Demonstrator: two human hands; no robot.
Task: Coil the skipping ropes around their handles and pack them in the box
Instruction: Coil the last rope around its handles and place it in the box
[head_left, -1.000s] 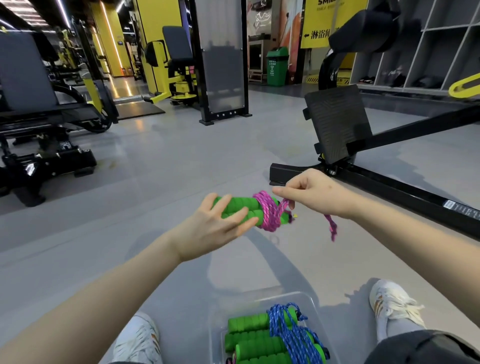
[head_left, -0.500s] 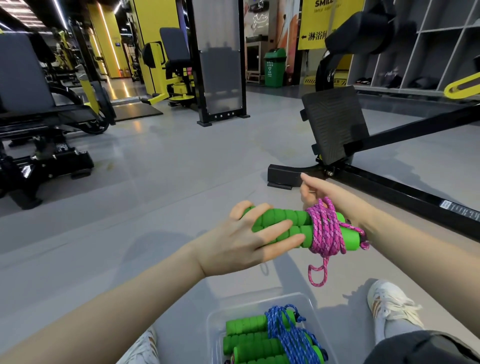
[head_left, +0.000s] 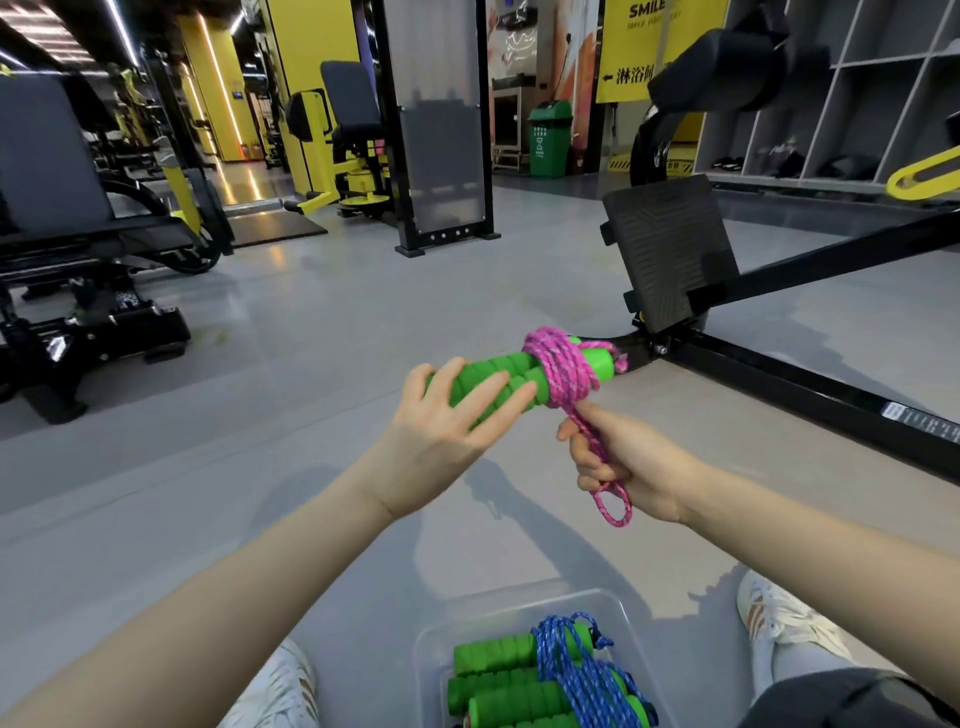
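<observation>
My left hand (head_left: 451, 428) holds two green foam handles (head_left: 511, 376) side by side in the air, fingers laid over them. A pink rope (head_left: 560, 370) is coiled in several turns around the handles' far end. Below the coil, my right hand (head_left: 626, 470) grips the loose tail of the pink rope, and a small loop hangs out under the fist. A clear plastic box (head_left: 597, 600) stands on the floor between my feet. Inside it lie green handles wound with blue rope (head_left: 574, 670).
A black gym machine frame (head_left: 810, 387) with a footplate (head_left: 670, 249) runs across the floor on the right. More black and yellow machines stand at the left and back. My white shoes (head_left: 779, 621) flank the box on the grey floor.
My right hand came from behind the handles down to below the coil, pulling the pink tail downward. The handles tilted up to the right and the coil gained a turn.
</observation>
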